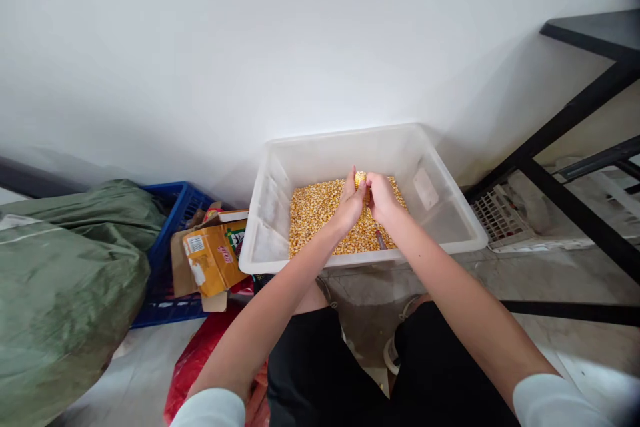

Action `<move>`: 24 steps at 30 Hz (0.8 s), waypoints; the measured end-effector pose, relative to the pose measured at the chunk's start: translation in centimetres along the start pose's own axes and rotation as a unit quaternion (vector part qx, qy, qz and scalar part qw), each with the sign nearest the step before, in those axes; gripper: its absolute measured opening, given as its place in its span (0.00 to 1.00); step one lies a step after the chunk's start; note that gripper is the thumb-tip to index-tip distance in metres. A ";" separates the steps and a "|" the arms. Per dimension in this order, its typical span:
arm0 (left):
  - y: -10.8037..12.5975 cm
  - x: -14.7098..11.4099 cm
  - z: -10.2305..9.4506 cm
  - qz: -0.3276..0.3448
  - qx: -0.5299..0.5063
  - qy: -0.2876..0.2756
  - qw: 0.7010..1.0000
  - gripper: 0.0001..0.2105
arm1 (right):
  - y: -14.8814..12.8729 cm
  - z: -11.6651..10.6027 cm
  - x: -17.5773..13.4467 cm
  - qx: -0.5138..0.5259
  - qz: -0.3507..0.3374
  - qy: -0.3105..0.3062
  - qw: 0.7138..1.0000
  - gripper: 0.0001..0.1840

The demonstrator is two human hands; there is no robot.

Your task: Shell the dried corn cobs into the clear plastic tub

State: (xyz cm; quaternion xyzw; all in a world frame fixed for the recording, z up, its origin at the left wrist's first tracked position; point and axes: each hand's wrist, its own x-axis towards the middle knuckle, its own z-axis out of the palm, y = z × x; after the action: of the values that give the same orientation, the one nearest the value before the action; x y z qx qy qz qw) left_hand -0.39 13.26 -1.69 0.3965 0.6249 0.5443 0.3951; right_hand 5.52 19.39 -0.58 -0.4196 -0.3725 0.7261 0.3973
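A clear plastic tub [450,213] stands on the floor against the white wall, its bottom covered with loose yellow corn kernels [315,213]. Over the kernels my left hand [350,203] and my right hand [383,197] both grip one corn cob [360,180], whose yellow tip shows between the fingers. The rest of the cob is hidden by my hands. A thin dark tool [381,239] lies on the kernels just below my right wrist.
At left lie a green sack [65,280], a blue crate [175,213] and a torn orange carton [213,257]. A red bag [200,353] is by my left knee. A black table frame [565,193] and a white basket [500,217] stand at right.
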 end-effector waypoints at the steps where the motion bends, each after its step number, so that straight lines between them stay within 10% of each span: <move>1: -0.2 0.1 0.0 0.005 0.009 -0.003 1.000 0.31 | 0.1 0.0 0.1 -0.001 -0.004 0.010 1.000 0.13; 24: 0.4 -0.2 -0.2 0.002 -0.052 -0.006 0.999 0.29 | -0.5 -0.6 -0.2 0.000 0.055 -0.031 0.998 0.12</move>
State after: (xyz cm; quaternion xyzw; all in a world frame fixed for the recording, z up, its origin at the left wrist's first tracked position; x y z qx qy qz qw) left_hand -0.42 13.03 -1.25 0.3799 0.5925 0.5742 0.4183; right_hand 6.29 19.56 -0.28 -0.4164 -0.3610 0.7596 0.3455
